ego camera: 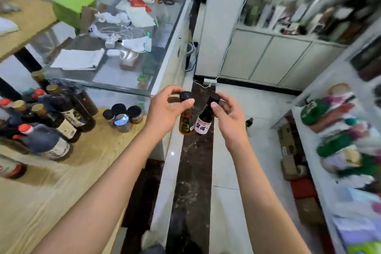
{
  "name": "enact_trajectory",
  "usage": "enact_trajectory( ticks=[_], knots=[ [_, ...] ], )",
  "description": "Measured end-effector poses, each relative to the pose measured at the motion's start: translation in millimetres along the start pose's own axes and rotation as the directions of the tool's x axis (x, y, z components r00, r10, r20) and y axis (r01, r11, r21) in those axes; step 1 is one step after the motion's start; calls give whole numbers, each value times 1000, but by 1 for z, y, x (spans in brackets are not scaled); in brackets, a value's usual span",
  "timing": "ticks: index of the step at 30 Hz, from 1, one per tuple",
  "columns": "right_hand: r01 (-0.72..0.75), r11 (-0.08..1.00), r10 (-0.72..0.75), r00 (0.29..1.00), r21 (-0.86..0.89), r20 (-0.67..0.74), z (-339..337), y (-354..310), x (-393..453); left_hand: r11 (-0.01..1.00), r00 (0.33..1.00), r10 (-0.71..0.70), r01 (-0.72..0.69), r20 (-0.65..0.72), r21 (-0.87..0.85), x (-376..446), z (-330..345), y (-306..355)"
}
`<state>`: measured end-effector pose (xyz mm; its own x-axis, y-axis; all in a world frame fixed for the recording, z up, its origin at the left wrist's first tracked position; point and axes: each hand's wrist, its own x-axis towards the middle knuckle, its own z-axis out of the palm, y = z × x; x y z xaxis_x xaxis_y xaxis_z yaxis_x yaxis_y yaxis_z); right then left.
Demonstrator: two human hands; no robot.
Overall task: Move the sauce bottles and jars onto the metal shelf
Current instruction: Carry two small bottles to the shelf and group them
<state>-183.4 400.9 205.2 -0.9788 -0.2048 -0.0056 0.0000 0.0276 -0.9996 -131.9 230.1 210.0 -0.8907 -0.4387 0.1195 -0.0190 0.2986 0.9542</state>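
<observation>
My left hand (165,109) pinches the black cap of a small amber sauce bottle (186,122), which hangs over the floor. My right hand (227,113) grips the black cap of a dark bottle with a white and red label (204,121), right beside the first. Several dark sauce bottles (51,113) with gold and red caps stand on the wooden shelf board (61,171) at the left. Three small black-lidded jars (123,115) stand near its far edge.
A glass counter (115,47) cluttered with papers, cables and a green box lies behind the wooden shelf. A dark marble floor strip (191,171) runs below my hands. White shelving (309,37) holds goods at the back right, and packaged goods (340,140) fill shelves at the right.
</observation>
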Motion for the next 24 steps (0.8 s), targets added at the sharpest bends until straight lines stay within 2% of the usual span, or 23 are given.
enact_trajectory(
  ticks=[6,14,20,24],
  knots=[
    [5,993,12,988,114,-154,-130,-33,-20,998,988,67,-63,139,-31,-20,111,81],
    [126,986,-88,948,109,-305,-306,-63,-52,975,936,221,-208,274,-78,-65,282,177],
    [179,978,-114,882,103,-457,-422,-83,-87,943,870,328,-276,369,-187,-109,395,243],
    [218,975,-160,811,36,-563,-486,-95,-104,917,805,397,-329,441,-226,-129,459,281]
  ],
)
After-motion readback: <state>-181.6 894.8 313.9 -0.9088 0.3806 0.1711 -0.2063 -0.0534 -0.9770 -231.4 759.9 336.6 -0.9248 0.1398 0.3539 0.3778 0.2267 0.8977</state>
